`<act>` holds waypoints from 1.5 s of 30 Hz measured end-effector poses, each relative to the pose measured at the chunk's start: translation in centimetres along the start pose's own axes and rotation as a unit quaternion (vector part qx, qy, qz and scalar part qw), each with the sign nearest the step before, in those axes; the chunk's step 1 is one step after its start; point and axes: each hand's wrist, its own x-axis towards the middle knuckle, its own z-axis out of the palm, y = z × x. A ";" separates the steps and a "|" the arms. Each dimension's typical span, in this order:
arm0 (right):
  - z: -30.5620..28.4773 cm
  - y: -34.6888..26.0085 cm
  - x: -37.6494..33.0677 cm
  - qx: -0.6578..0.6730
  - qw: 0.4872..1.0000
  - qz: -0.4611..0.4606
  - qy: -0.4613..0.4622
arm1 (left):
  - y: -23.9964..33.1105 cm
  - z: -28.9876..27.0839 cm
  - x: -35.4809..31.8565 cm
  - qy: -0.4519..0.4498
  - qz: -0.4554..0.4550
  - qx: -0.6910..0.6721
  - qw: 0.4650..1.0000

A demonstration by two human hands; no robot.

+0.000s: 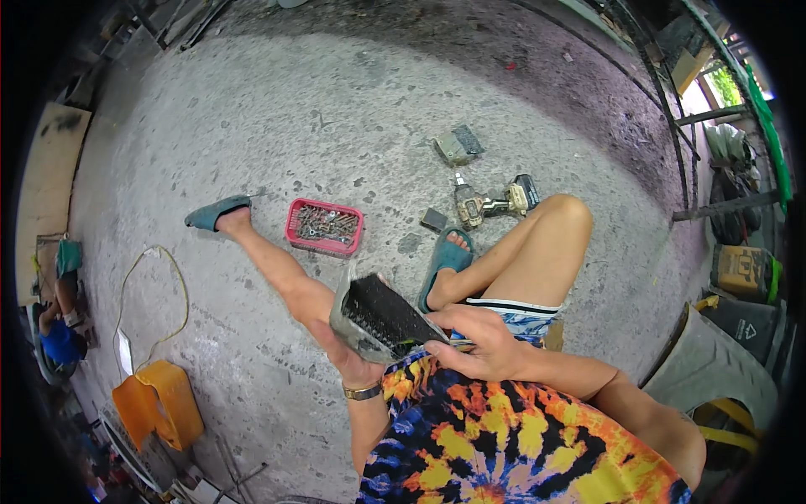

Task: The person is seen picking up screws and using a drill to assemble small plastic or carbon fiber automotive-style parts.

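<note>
A grey, box-like piece with a dark, hollow-looking face (390, 315) is held at a tilt in front of my shirt. Its exact kind does not show. My left hand (351, 359) is wrapped round its left and lower side, with the fingers mostly hidden behind it. At its right edge, my right hand (480, 340) is closed with thumb and fingers on the piece. Beyond it on the floor sits a red plastic basket (359, 244) of loose screws or bolts (323, 223). A cordless drill (487, 204) lies near my bent knee, beside a small dark block (433, 220).
A grey-green block (457, 145) lies beyond the drill. An orange plastic piece (172, 405) and a looped cord (186, 294) are at left. Metal racking (684, 168) and a grey plastic chair (714, 365) stand at right. Another person (60, 336) is at far left.
</note>
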 end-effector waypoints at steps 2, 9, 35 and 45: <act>0.4 0.4 -0.2 0.000 0.998 0.065 0.023 | -0.5 -1.8 0.1 -0.031 -0.023 -0.006 0.999; 1.3 1.1 -0.8 0.027 0.988 0.149 0.040 | -4.1 -4.3 -0.7 0.126 -0.023 0.093 0.987; -0.4 -0.4 1.8 -0.041 0.999 0.020 0.009 | -2.3 -0.4 -1.2 0.192 -0.035 -0.032 0.980; -0.9 1.2 4.6 0.072 0.977 0.184 -0.079 | -1.8 -4.6 -0.6 0.021 0.093 0.246 0.965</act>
